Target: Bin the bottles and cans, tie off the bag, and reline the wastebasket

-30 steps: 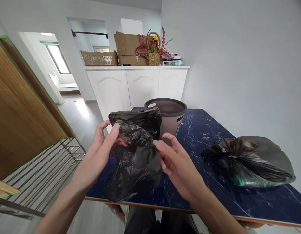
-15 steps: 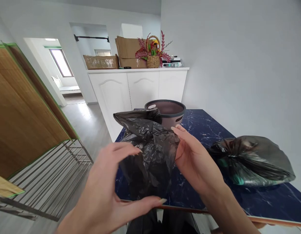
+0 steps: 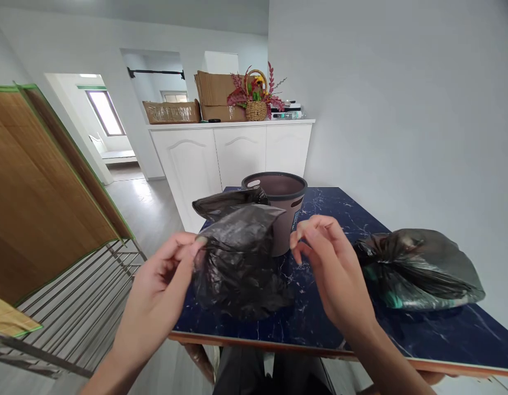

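A crumpled black plastic garbage bag [image 3: 241,263] hangs over the near part of the dark blue marbled table [image 3: 320,323]. My left hand [image 3: 167,274] pinches its left edge between thumb and fingers. To the right of the bag, my right hand [image 3: 328,252] is held apart from it, fingers loosely bent with gaps between them and nothing in them. Behind the bag stands a brownish trash can [image 3: 284,219] with a dark rim and handle slots, its lower left side hidden by the plastic. A filled, gathered black bag [image 3: 427,269] lies on the table's right side.
Beyond the table is a white cabinet [image 3: 241,153], topped by cardboard boxes [image 3: 171,112] and a wicker flower basket [image 3: 256,111]. On the left stands a metal rack [image 3: 81,307] with wooden panels [image 3: 44,197]. A grey-white wall [image 3: 394,109] runs along the right.
My left hand has gone from spread fingers to a pinch on the bag's left edge. My right hand has let go of the bag, whose right side has dropped.
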Available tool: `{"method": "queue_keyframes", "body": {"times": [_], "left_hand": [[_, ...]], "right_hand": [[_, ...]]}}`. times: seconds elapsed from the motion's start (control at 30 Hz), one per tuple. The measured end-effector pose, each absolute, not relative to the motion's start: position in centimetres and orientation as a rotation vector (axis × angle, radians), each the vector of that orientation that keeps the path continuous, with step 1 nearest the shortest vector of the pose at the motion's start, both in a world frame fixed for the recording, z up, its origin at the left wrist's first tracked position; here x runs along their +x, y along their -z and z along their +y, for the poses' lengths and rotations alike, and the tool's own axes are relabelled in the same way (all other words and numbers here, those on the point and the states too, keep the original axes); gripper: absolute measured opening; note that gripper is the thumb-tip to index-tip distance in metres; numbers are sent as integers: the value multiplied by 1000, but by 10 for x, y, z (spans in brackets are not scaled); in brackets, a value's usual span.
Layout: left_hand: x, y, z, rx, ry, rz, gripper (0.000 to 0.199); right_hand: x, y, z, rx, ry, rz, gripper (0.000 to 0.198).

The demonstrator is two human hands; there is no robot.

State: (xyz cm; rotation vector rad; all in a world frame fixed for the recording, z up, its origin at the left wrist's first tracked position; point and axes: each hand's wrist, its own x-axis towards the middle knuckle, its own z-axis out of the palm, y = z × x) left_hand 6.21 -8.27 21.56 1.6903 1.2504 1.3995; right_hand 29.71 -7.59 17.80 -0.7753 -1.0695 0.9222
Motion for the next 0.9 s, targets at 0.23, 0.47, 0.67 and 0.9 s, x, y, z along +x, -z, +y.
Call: {"method": "queue_keyframes", "body": {"times": [0.23,0.47,0.67,0.9], "left_hand": [[63,-209,-85,1407,-1342,1088,42],[62,-236,-97,1230,-1534,1026,31],[51,-262,-110,923,-1650,998,17],[62,-274,-122,1172,-1690,891,38]], "right_hand": [[287,-181,-88,-907,-1022,-1474,40],[296,-178,-73,-1035,-622,-1564,26],[343,-187,-76,-1250,-152,-1522,31],[385,-203,-84,-1361,157,-1442,32]]}}
